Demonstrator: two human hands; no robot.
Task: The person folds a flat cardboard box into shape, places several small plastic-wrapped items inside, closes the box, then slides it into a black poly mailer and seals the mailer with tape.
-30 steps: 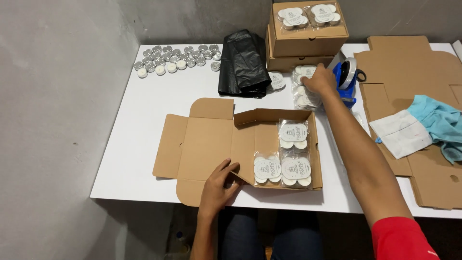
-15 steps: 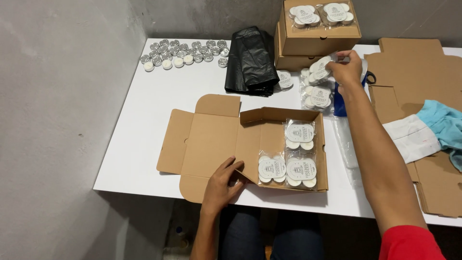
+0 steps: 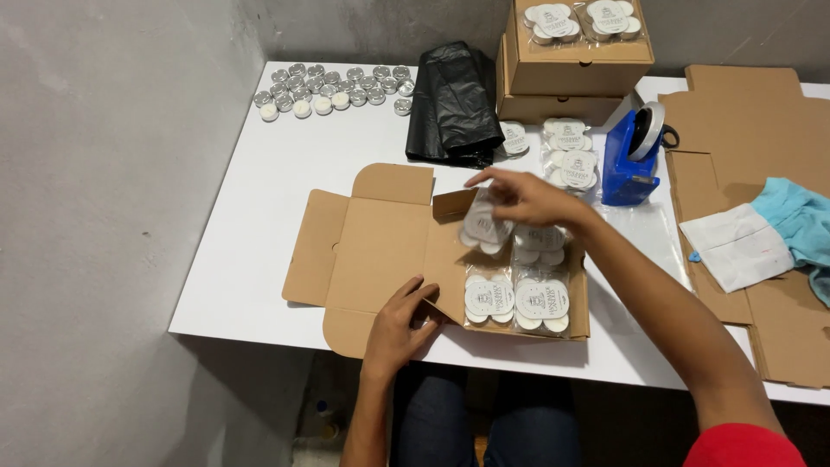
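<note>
Pinching a clear candle pack (image 3: 484,227) in your right hand (image 3: 527,197), you hold it tilted just above the open box (image 3: 380,251), over its back-left corner. Three packs (image 3: 519,298) lie inside already. Your left hand (image 3: 399,327) rests open on the box's front flap, gripping nothing. Behind the box lie more packs (image 3: 566,156), a blue tape dispenser (image 3: 631,160), a black bag (image 3: 454,104) and loose tealights (image 3: 333,86).

A small packing station against bare grey walls: white counter (image 3: 251,251) crowded with flat and folded cardboard boxes (image 3: 372,251), a blue tape dispenser (image 3: 629,160), rows of loose tealight candles (image 3: 333,86) (others already bagged) and a black plastic bag (image 3: 454,104).
</note>
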